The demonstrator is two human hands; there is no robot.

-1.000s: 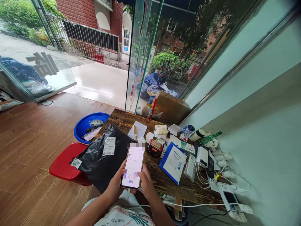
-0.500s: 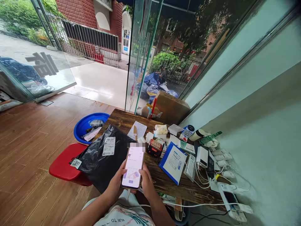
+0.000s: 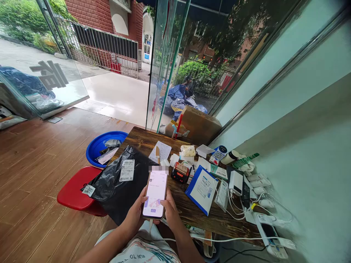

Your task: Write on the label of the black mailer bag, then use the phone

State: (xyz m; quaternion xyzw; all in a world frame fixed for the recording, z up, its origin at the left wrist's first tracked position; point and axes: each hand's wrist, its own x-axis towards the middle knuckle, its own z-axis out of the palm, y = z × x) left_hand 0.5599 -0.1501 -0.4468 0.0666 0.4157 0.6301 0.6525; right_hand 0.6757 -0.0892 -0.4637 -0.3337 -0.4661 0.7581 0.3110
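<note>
A: Item one, the phone point(image 3: 154, 195)?
B: Lit screen up, tilted toward the wearer, over the near edge of the wooden table point(image 3: 192, 213); a white cable hangs from its lower end; held between both hands.

A: Grip, per hand?
B: Left hand point(image 3: 135, 214) curled closed on the phone's left edge, thumb lying over the lower screen; right hand point(image 3: 170, 212) closed on the right edge, thumb at the screen's side; neither hand holds anything else.

A: Adjoining items?
B: Black parcel bag point(image 3: 120, 182) with a white shipping label, just left of the phone, overhanging the table's left side above a red stool point(image 3: 74, 191); blue basin point(image 3: 102, 144) on the floor beyond the stool; small red-and-black label printer point(image 3: 180, 172) just past the phone; blue-edged white mailer point(image 3: 201, 188) to its right.

A: Far side?
B: Cardboard box point(image 3: 200, 126) at the table's far end against the glass; chargers, cables and a power strip point(image 3: 270, 233) along the right-hand wall, well apart from the hands.
</note>
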